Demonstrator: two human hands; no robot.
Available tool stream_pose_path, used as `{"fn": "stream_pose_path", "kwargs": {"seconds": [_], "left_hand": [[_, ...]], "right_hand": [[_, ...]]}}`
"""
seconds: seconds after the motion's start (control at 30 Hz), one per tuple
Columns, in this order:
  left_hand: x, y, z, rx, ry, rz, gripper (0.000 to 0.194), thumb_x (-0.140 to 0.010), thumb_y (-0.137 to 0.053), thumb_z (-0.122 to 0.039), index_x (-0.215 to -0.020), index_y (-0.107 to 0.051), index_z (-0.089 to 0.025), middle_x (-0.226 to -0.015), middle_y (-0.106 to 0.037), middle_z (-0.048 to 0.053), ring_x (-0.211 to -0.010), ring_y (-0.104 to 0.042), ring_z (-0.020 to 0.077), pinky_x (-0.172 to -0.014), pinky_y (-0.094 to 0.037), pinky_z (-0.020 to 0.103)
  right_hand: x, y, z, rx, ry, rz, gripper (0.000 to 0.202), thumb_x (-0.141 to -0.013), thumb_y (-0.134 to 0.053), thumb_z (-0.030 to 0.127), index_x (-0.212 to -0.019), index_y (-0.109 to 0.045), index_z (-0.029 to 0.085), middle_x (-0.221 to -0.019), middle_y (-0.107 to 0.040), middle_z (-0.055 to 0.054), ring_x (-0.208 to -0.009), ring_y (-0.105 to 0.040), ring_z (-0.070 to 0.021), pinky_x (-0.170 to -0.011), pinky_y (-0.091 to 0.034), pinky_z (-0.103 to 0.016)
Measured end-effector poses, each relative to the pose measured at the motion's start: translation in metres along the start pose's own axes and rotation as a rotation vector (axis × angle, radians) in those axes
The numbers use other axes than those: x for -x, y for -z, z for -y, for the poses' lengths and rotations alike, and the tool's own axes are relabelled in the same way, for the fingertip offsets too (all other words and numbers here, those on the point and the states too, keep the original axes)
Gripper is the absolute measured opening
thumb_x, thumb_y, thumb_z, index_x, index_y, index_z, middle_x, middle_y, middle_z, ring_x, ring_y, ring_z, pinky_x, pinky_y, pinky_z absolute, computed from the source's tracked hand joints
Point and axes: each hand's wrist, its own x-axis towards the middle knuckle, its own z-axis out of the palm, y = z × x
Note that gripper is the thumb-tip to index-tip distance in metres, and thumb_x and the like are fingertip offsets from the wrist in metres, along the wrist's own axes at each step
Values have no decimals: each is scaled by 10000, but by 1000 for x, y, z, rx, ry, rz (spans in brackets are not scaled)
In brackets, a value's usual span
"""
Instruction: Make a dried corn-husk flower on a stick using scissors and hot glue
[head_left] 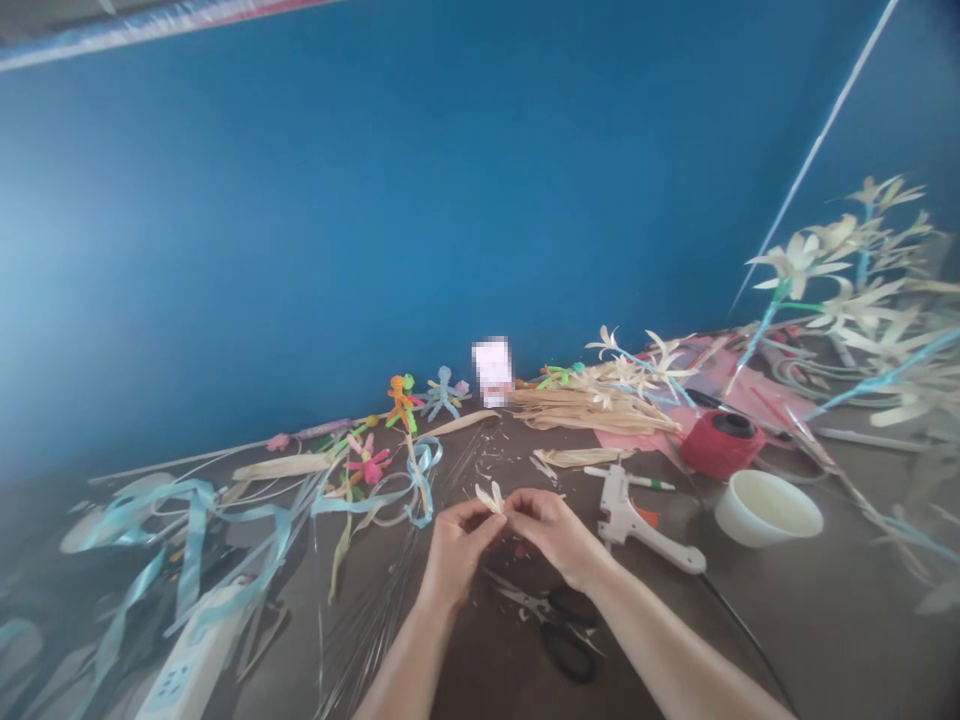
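Note:
Between my two hands, over the middle of the dark table, is a small cream flower (491, 497) with a few narrow petals pointing up. My left hand (466, 535) pinches it near its base. From the other side, my right hand (546, 525) has its thumb and fingertips pressed together at the same flower. The lower part of the flower is hidden by my fingers. Below my hands lies a pair of black-handled scissors (568, 650). A white glue gun (637, 520) rests to the right of my right hand.
Blue ribbon (195, 530) and a white power strip (191, 655) are at left, near thin wires (375, 620). Dried husks (592, 415), a red tape roll (721, 443) and a white bowl (769, 508) sit at right. Finished cream flowers (799, 265) stand at far right. A blue wall (450, 200) rises behind.

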Motion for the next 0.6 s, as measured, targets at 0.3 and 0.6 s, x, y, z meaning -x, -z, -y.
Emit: {"fn": "stream_pose_path", "kwargs": {"seconds": [0.3,0.6], "left_hand": [[1,1,-4,38,4,31,145,-624,-659,-259,-655,-671,-118,-541,-569,6,-523,-478,105,-509,-376,203],[0,-1,-1,56,-4,-25,154,-635,-652,-274,-626,-655,-121,-583,-560,0,-525,-475,93,-490,-382,186]], "right_hand": [[1,5,6,-98,-77,70,230,-680,-612,369,-709,-578,143,-615,-549,12,-550,-500,-102,-479,-413,-205],[-2,4,-1,69,5,-51,153,-701,-581,307,-701,-551,156,-578,-504,32,-504,-466,-93,-472,-391,-204]]}}
